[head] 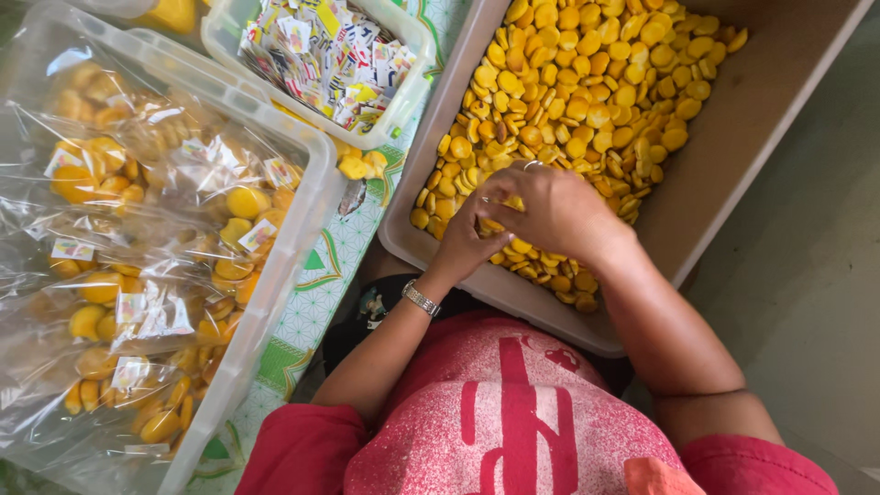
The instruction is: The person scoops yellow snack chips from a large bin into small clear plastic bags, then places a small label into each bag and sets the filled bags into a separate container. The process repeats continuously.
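Hands gathering yellow discs in the tray

Gathering is the step in hand, as far as the picture lets you judge. Your left hand [467, 240] and your right hand [550, 209] meet over the near end of the big beige tray [733, 128], both curled down into the heap of round yellow-orange discs [587, 82]. The right hand lies partly over the left, its fingers bent and close together; a ring shows on one finger. The left hand's fingers are tucked beneath, so you cannot tell how many discs either hand actually holds, though a few pieces show between the fingers. A metal watch [421, 299] sits on your left wrist.

The discs fill most of the tray, thickest toward the far corner and thinning out near your hands, where bare tray floor shows along the right wall.

To your left, a clear plastic bin [307, 206] holds filled clear bags [137, 275] of the same discs, each with a small paper label inside. Beyond it a smaller clear tub [403, 92] is piled with loose colourful labels [321, 50]. A few stray discs [362, 165] lie on the patterned cloth [316, 293] between tub and tray.

Judging by the filled bags, your next move calls for a firm, closed scoop, since loose pieces slip from between fingers easily. Keep your wrists low over the tray so anything dropped falls back into the heap.
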